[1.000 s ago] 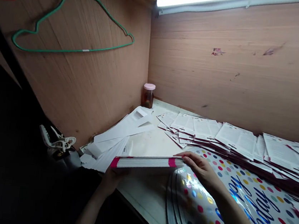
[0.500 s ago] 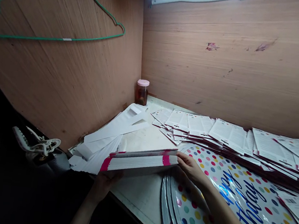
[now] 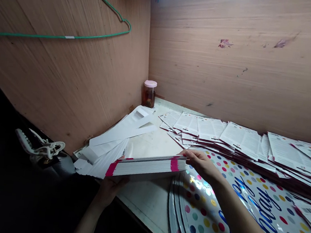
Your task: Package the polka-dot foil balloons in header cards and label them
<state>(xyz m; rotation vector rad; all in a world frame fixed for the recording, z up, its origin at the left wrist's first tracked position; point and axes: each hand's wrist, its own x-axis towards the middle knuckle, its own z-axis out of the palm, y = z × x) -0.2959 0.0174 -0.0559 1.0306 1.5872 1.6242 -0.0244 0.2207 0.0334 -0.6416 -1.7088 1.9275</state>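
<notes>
A thick stack of printed cards (image 3: 144, 169), white-edged with pink bands near both ends, is held above the front of the table. My left hand (image 3: 110, 189) grips its left end from below, the fingers partly hidden under it. At the top right corner my right hand (image 3: 199, 162) pinches the upper edge; its thumb and fingertips touch the top of the stack. Beneath my right forearm lie several round foil balloons (image 3: 206, 215) with coloured dots and blue lettering, piled flat.
White paper strips (image 3: 119, 135) lie heaped at the left wall. Printed cards (image 3: 237, 139) spread in overlapping piles along the back. A pink-lidded jar (image 3: 149, 94) stands in the corner. A green hanger (image 3: 97, 35) hangs at upper left, above a pale clip (image 3: 45, 147).
My right hand has moved slightly up and over the top edge of the stack. The stack and my left hand stay nearly in place; the view has shifted a little.
</notes>
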